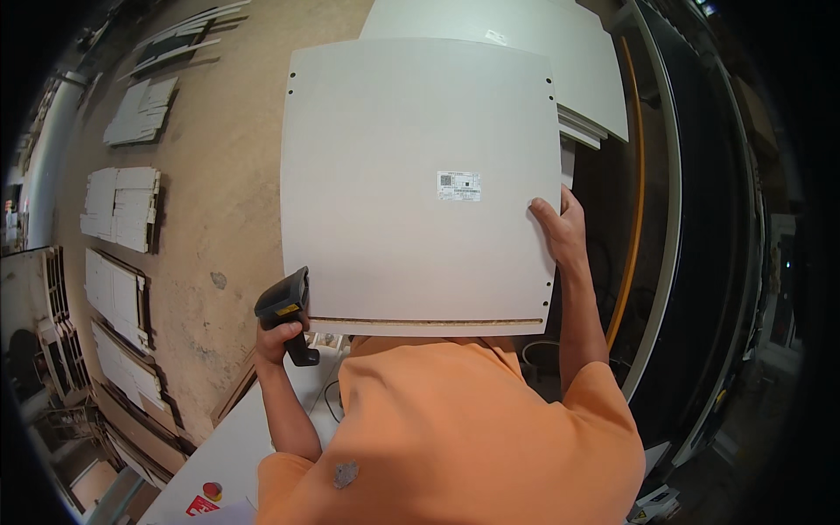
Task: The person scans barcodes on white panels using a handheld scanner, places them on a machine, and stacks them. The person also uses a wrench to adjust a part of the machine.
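A large white panel (376, 184) lies in front of me, with dark drilled holes near its corners and a brown groove along its near edge. Right of its middle sits a printed white label (459, 186). My right hand (562, 229) grips the panel's right edge, thumb on top and fingers partly hidden past the edge. In my left hand (278, 337) is a black handheld barcode scanner (287, 302), its handle wrapped by my fingers. The scanner's head overlaps the panel's near left corner.
More white panels (595, 74) are stacked beyond at the upper right. A machine frame with an orange strip (636, 201) runs along the right. Several panel stacks (121, 206) line the floor at left. A red button (212, 491) sits on the white surface at lower left.
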`<action>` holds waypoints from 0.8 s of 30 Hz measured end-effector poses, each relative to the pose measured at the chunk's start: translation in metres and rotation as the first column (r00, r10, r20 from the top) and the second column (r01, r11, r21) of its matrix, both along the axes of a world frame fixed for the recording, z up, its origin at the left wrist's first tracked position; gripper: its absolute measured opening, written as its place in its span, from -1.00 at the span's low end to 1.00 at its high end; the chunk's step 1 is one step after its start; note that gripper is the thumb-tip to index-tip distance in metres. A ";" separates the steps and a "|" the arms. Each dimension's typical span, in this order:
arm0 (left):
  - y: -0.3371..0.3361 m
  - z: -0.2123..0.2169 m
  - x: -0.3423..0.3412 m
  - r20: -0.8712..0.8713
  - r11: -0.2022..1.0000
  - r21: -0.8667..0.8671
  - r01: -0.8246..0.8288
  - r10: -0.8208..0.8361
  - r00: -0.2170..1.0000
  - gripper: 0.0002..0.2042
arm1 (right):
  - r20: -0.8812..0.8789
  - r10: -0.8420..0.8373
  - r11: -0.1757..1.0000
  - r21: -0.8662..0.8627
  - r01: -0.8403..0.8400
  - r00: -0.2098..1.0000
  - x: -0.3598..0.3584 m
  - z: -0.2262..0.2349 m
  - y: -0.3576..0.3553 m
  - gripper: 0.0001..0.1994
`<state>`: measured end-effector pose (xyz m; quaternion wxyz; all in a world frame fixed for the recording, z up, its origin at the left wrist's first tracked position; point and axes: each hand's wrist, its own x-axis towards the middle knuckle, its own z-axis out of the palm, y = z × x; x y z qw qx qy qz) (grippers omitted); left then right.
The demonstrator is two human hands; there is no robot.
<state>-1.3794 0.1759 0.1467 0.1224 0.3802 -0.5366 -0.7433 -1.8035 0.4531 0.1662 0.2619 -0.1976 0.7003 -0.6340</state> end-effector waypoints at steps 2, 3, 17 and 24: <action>-0.010 -0.011 0.043 -0.034 0.994 0.047 -0.102 0.104 0.994 -0.53 | 0.012 0.088 0.995 -0.041 -0.088 0.996 0.014 0.004 -0.058 -0.50; -0.019 -0.015 0.065 -0.050 0.983 0.069 -0.173 0.176 0.983 -0.57 | 0.027 0.137 0.989 -0.059 -0.135 0.990 0.025 0.002 -0.093 -0.50; -0.262 -0.047 0.260 0.000 0.678 -0.061 -0.732 0.734 0.679 -0.60 | 0.178 0.663 0.747 -0.096 -0.658 0.727 0.196 -0.081 -0.632 -0.57; -0.314 -0.027 0.356 -0.055 0.292 -0.030 -0.956 0.955 0.293 -0.52 | 0.128 0.870 0.476 0.037 -0.879 0.477 0.378 -0.063 -0.860 -0.61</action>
